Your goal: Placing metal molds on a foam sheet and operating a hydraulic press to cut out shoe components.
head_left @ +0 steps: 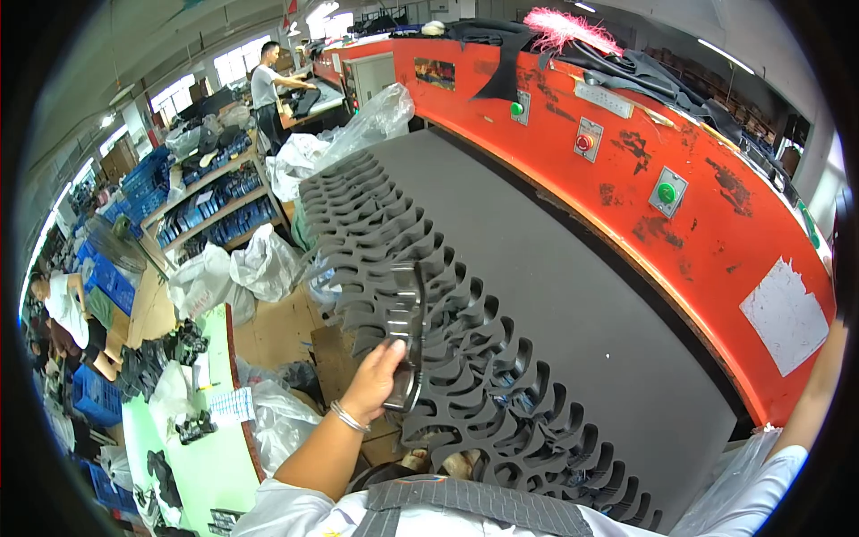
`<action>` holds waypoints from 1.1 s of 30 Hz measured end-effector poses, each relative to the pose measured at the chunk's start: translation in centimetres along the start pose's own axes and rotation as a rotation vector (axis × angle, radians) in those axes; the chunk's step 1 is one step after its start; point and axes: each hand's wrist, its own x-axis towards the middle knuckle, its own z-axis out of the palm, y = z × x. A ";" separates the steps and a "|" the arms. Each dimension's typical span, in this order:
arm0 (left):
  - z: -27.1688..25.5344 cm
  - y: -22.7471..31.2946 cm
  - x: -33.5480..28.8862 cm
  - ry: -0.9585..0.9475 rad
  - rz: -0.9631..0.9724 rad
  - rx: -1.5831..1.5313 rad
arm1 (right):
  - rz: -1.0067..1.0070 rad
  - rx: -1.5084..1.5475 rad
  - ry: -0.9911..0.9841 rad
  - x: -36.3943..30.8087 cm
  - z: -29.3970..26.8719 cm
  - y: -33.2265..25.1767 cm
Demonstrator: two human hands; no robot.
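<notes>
My left hand (385, 371) is closed round the near part of a long, dark, glossy cutting die (408, 304) with curved walls. It is over the cut-out left portion of a large dark grey sheet (546, 268). Rows of curved openings, with thin strips left between them, run along that side of the sheet; the rest of its surface is smooth. My right forearm (819, 367) reaches up at the far right, beside the end of a red machine beam (698, 215). The hand on that arm is lost at the dark picture rim.
Green buttons (667, 192) and a red knob (584, 142) sit on the beam. Left of the sheet are plastic bags (268, 264), a pale green table (192, 447) with dark pieces, and a loaded shelf (210, 201). Two people work farther off.
</notes>
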 end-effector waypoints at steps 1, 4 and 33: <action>-1.5 -0.4 -0.4 -0.007 -0.021 -0.028 | -0.011 0.000 -0.002 -0.3 -0.1 -0.4; -2.2 -0.4 -1.5 0.042 -0.019 -0.077 | -0.023 0.000 0.004 -1.2 -0.2 -0.7; -3.6 -1.0 -8.7 0.207 -0.034 -0.219 | -0.728 0.787 -0.501 -3.2 41.5 -43.7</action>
